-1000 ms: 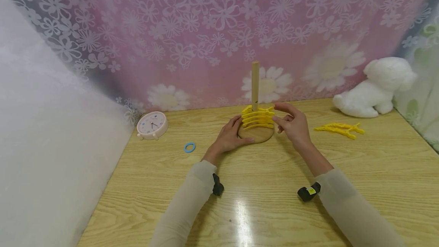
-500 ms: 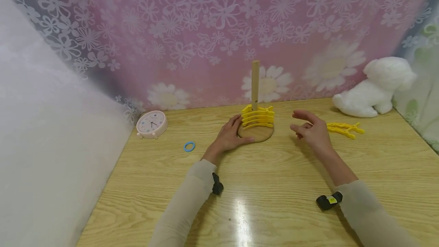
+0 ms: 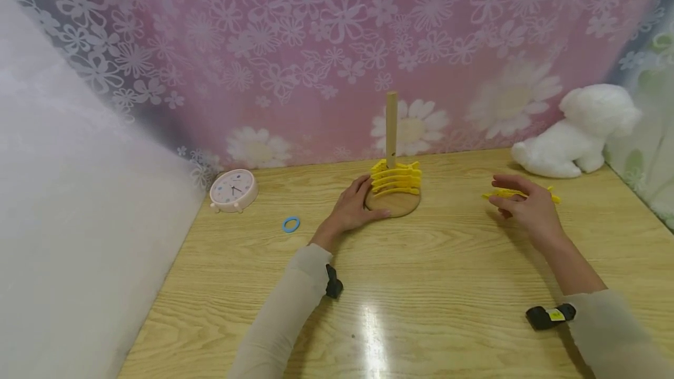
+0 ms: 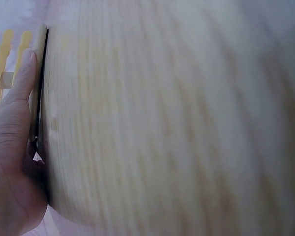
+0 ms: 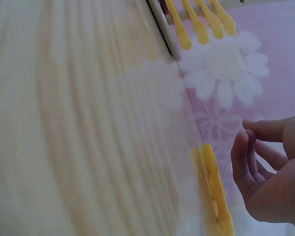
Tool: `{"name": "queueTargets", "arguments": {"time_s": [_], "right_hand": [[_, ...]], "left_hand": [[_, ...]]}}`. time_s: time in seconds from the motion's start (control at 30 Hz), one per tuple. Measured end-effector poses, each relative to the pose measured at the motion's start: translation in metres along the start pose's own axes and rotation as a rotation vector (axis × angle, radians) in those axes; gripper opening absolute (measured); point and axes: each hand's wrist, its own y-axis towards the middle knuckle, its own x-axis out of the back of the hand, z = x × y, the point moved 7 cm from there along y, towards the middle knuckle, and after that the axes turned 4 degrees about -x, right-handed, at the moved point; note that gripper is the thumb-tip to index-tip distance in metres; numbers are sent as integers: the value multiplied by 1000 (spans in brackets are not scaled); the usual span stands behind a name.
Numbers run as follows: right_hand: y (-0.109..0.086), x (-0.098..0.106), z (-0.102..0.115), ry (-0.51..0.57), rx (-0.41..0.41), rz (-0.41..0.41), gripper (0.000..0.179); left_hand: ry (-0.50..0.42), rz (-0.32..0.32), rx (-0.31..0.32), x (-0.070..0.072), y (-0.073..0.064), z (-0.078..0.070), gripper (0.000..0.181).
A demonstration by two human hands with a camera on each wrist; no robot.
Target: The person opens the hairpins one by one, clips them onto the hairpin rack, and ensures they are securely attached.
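A round wooden base (image 3: 397,205) with an upright wooden rod (image 3: 391,133) stands on the table. Several curved, fork-ended yellow plastic pieces (image 3: 396,179) are stacked low around the rod. My left hand (image 3: 351,209) holds the base's left edge, thumb along its front; in the left wrist view the thumb lies over the base's top side. To the right, my right hand (image 3: 529,206) hovers near loose yellow plastic pieces (image 3: 508,193), hiding part of them. Its fingers (image 5: 241,157) are loosely bent, thumb and fingertips close together, with nothing between them.
A blue ring (image 3: 291,224) lies on the wood-grain table (image 3: 263,274) left of the left hand. A pink alarm clock (image 3: 234,190) sits at the back left. At the back right, a white plush dog (image 3: 576,133) rests by the flowered curtain (image 3: 316,63).
My right hand has moved away from the stacked yellow pieces, rightward to the loose ones. My left hand has stayed on the base.
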Motion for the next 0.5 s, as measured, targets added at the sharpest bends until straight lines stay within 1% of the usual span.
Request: {"name": "queueTargets", "arguments": {"time_s": [0.2, 0.37, 0.5], "right_hand": [[-5, 27, -12, -6, -39, 17, 35], [-7, 48, -25, -79, -84, 17, 34], [-11, 61, -31, -147, -129, 22, 34]], "left_hand": [[1, 0, 5, 0, 0, 2, 99], [-14, 6, 4, -1, 0, 2, 98], [-17, 10, 0, -2, 1, 3, 97]]}}
